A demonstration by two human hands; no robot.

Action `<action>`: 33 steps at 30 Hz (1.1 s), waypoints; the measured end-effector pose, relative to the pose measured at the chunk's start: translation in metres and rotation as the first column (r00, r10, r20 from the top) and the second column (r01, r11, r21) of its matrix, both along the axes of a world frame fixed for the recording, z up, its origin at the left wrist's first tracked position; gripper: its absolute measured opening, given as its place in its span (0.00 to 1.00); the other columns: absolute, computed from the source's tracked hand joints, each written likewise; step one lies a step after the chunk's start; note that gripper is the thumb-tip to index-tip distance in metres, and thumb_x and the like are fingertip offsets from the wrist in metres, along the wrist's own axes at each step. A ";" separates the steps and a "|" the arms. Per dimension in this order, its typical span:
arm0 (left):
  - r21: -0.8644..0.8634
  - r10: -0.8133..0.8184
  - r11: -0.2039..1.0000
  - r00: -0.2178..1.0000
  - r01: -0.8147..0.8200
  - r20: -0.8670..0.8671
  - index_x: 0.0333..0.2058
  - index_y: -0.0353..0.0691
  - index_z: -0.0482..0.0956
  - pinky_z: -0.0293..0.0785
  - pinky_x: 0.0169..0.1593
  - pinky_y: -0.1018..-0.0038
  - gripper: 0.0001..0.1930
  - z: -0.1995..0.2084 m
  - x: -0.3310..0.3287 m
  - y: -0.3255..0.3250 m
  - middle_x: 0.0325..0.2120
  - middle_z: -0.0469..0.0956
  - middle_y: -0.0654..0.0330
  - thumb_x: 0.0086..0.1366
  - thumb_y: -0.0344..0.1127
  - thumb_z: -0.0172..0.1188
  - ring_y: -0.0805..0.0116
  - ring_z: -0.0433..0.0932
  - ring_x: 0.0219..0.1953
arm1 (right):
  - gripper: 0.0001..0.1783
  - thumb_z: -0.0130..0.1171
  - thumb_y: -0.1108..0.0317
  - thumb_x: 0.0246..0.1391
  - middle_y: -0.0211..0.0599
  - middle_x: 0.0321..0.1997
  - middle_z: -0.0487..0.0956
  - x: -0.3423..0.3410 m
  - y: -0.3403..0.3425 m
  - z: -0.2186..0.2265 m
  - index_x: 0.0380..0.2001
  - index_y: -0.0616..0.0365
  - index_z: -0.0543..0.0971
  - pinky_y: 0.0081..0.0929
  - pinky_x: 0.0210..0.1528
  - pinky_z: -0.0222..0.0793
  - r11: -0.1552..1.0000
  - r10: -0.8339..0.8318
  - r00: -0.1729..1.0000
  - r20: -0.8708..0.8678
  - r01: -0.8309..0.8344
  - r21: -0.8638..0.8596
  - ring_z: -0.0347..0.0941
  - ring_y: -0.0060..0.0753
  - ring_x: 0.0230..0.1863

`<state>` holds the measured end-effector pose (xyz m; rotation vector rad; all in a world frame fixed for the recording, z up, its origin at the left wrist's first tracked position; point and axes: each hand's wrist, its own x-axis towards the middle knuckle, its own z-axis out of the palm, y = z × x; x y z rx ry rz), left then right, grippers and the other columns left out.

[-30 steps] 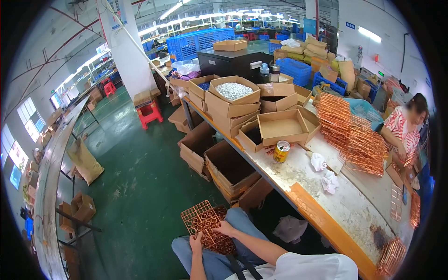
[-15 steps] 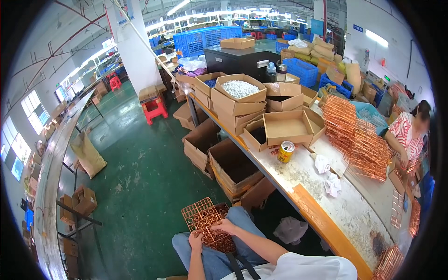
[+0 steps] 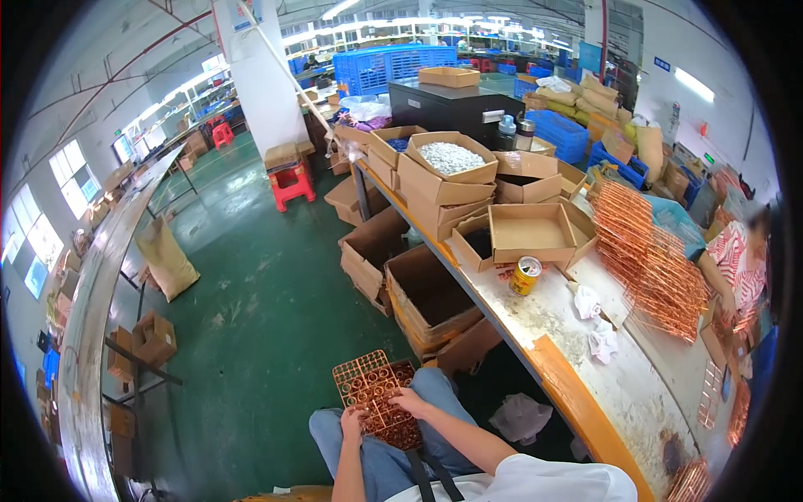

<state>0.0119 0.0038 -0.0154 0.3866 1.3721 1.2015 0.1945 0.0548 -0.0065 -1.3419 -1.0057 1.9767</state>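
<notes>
A copper-coloured wire grid rack with square openings is tilted over my lap. My left hand is closed on its lower left edge. On the right side of the rack my right hand has its fingers bent together at the wires; any small part between them is too small to make out. Under and beside the rack lies a heap of copper-coloured ring-like pieces, partly hidden by the rack and my hands. What the heap lies in is mostly covered.
To my right runs a long worktable with cardboard trays, a yellow can, crumpled white paper and stacked copper-coloured racks. A person works across it. Open cartons stand on the floor ahead.
My view has turned slightly left, so the surroundings sit farther right. My right hand has shifted slightly along the rack. My left hand still grips its lower edge.
</notes>
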 end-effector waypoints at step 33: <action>-0.049 -0.224 0.965 0.908 0.257 0.355 0.33 0.42 0.70 0.61 0.15 0.80 0.11 0.047 -0.004 -0.006 0.23 0.71 0.63 0.60 0.44 0.52 0.75 0.67 0.18 | 0.08 0.54 0.68 0.50 0.39 0.33 0.75 0.025 0.006 -0.002 0.32 0.61 0.72 0.29 0.38 0.75 0.931 0.005 0.923 -0.385 -0.145 -0.334 0.75 0.37 0.40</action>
